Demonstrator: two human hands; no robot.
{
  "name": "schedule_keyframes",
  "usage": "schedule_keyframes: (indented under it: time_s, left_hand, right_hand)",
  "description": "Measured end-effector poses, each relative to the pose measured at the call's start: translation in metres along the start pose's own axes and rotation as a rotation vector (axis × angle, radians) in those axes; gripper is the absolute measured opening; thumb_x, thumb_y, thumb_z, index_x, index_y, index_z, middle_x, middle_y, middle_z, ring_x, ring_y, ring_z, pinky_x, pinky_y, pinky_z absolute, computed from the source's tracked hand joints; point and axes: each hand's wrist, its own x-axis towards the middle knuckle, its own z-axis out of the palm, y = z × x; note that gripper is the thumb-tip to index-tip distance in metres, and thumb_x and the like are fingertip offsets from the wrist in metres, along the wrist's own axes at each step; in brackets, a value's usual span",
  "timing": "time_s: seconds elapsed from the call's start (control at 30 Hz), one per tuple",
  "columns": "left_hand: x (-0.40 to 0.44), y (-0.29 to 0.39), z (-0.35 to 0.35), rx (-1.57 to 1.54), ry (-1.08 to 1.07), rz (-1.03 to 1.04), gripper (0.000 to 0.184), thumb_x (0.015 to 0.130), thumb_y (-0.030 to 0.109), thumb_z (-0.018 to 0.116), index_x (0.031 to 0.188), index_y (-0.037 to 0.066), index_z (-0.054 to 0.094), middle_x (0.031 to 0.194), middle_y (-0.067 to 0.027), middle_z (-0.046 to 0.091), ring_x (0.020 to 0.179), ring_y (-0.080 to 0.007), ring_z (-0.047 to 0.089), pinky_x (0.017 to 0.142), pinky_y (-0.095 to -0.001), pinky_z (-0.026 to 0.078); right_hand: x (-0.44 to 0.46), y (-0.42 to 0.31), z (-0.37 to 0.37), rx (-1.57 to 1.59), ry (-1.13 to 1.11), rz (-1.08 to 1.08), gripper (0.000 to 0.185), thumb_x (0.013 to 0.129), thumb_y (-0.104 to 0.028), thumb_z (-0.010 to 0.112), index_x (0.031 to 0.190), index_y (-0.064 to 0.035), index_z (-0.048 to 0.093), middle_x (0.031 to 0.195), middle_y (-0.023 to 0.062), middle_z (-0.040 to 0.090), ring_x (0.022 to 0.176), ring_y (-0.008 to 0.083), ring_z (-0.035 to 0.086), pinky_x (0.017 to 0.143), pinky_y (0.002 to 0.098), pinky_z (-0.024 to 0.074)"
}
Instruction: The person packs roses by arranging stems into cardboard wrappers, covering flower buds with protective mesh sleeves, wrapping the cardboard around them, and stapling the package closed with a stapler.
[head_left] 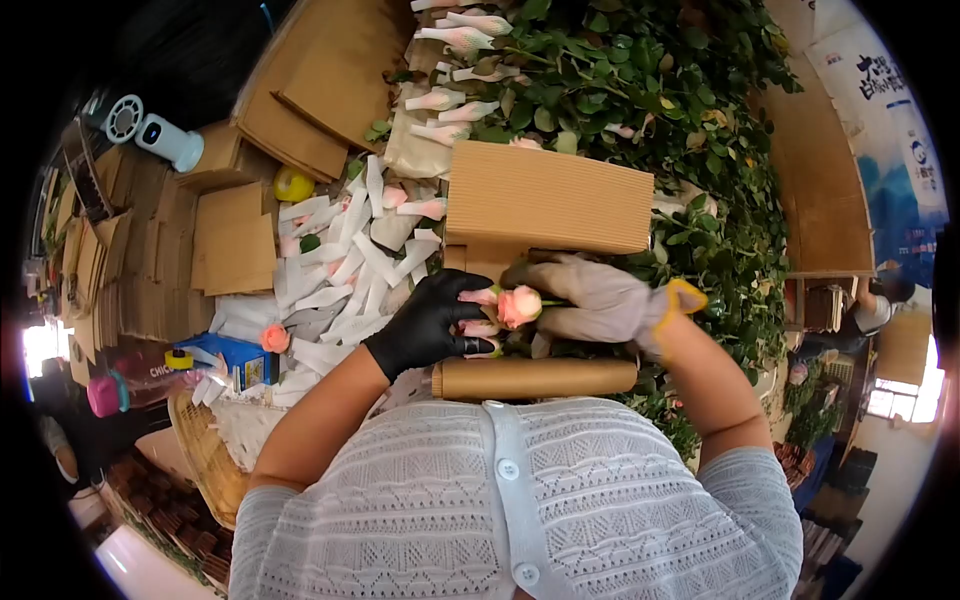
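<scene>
Roses (480,297) fill the left hand (425,325), grip curled, just in front of the corrugated cardboard (550,198); the right hand (598,300), grip part-open, surrounds a stem (552,303), its hold unclear.

Looked bright in the middle, with shadow under the near edge of the corrugated cardboard box (550,195). Glared white at the far-right window (908,400) and a far-left opening (45,365). Bowed strongly toward the edges, fisheye fashion, and sank to black at the corners. Showed the peach rose (519,306) fairly crisp.
</scene>
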Motion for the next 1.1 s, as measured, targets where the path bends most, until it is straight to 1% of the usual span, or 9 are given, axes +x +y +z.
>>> schedule_keyframes:
  time_s: [0.23, 0.3, 0.37, 0.57, 0.67, 0.87, 1.0, 1.03, 1.1]
  left_hand:
    - [0.005, -0.006, 0.009, 0.131, 0.064, 0.079, 0.045, 0.068, 0.008, 0.072, 0.112, 0.013, 0.065, 0.098, -0.0088, 0.059, 0.091, -0.0291, 0.055, 0.081, -0.0400, 0.045]
    - [0.005, -0.007, 0.008, -0.037, 0.034, -0.066, 0.044, 0.068, 0.008, 0.071, 0.111, 0.014, 0.066, 0.094, -0.0099, 0.058, 0.085, -0.0281, 0.056, 0.074, -0.0388, 0.046]
    - [0.004, -0.003, 0.007, 0.172, 0.067, 0.036, 0.048, 0.066, 0.013, 0.075, 0.113, 0.018, 0.067, 0.090, -0.0105, 0.056, 0.082, -0.0283, 0.056, 0.070, -0.0391, 0.046]
    - [0.006, 0.005, -0.003, 0.592, 0.039, 0.107, 0.060, 0.061, 0.021, 0.083, 0.119, 0.019, 0.065, 0.114, -0.0109, 0.055, 0.103, -0.0316, 0.052, 0.091, -0.0413, 0.042]
    - [0.015, -0.007, -0.005, 0.138, -0.014, 0.060, 0.050, 0.064, 0.018, 0.078, 0.113, 0.019, 0.068, 0.125, -0.0134, 0.055, 0.111, -0.0326, 0.053, 0.092, -0.0417, 0.046]
    - [0.016, -0.019, 0.002, 0.279, 0.008, 0.030, 0.038, 0.064, 0.003, 0.070, 0.099, 0.017, 0.073, 0.113, -0.0121, 0.059, 0.107, -0.0325, 0.053, 0.090, -0.0415, 0.044]
    - [0.030, 0.004, -0.004, 0.177, -0.023, -0.058, 0.057, 0.064, -0.005, 0.063, 0.118, 0.014, 0.062, 0.107, -0.0133, 0.059, 0.102, -0.0334, 0.055, 0.087, -0.0403, 0.045]
    - [0.030, 0.001, -0.003, 0.179, -0.019, -0.048, 0.057, 0.064, -0.005, 0.063, 0.118, 0.014, 0.062, 0.107, -0.0133, 0.059, 0.102, -0.0334, 0.055, 0.087, -0.0403, 0.045]
    - [0.027, -0.006, -0.002, 0.214, 0.007, -0.049, 0.056, 0.063, -0.005, 0.063, 0.117, 0.010, 0.059, 0.107, -0.0142, 0.059, 0.099, -0.0358, 0.056, 0.085, -0.0419, 0.047]
  right_hand:
    - [-0.016, -0.066, -0.072, 0.487, -0.042, 0.185, 0.032, 0.088, -0.009, 0.048, 0.119, -0.0046, 0.055, 0.091, 0.0113, 0.069, 0.064, 0.0204, 0.068, 0.065, 0.0312, 0.0559]
    - [0.014, -0.031, -0.015, 0.367, 0.142, 0.067, 0.024, 0.090, -0.017, 0.054, 0.112, -0.0090, 0.058, 0.082, 0.0083, 0.066, 0.057, 0.0190, 0.066, 0.053, 0.0306, 0.0534]
    - [0.024, 0.005, 0.027, -0.528, 0.246, 0.058, 0.028, 0.084, -0.024, 0.060, 0.109, -0.0113, 0.060, 0.079, 0.0079, 0.063, 0.054, 0.0224, 0.063, 0.051, 0.0309, 0.0521]
    - [0.020, 0.000, 0.031, -0.444, 0.185, 0.129, 0.019, 0.087, -0.022, 0.054, 0.100, -0.0102, 0.063, 0.093, 0.0101, 0.065, 0.079, 0.0283, 0.066, 0.066, 0.0412, 0.0546]
    - [0.007, -0.009, 0.024, -0.510, 0.284, 0.135, 0.021, 0.086, -0.021, 0.054, 0.102, -0.0105, 0.063, 0.093, 0.0098, 0.064, 0.084, 0.0276, 0.066, 0.070, 0.0409, 0.0541]
    - [-0.076, 0.001, 0.004, -0.379, 0.387, 0.649, 0.026, 0.082, -0.016, 0.057, 0.107, -0.0118, 0.061, 0.085, 0.0130, 0.060, 0.077, 0.0339, 0.062, 0.064, 0.0432, 0.0510]
    - [-0.101, 0.055, 0.031, -0.039, 0.535, 0.340, 0.033, 0.084, -0.016, 0.058, 0.117, -0.0109, 0.059, 0.099, 0.0165, 0.063, 0.084, 0.0354, 0.063, 0.073, 0.0429, 0.0515]
    - [-0.104, 0.050, 0.005, -0.013, 0.523, 0.512, 0.032, 0.082, -0.014, 0.059, 0.114, -0.0088, 0.059, 0.105, 0.0195, 0.062, 0.086, 0.0350, 0.064, 0.072, 0.0429, 0.0526]
    - [-0.092, 0.037, -0.030, -0.288, 0.911, 0.696, 0.034, 0.083, -0.013, 0.057, 0.117, -0.0097, 0.056, 0.106, 0.0195, 0.062, 0.085, 0.0339, 0.065, 0.068, 0.0427, 0.0538]
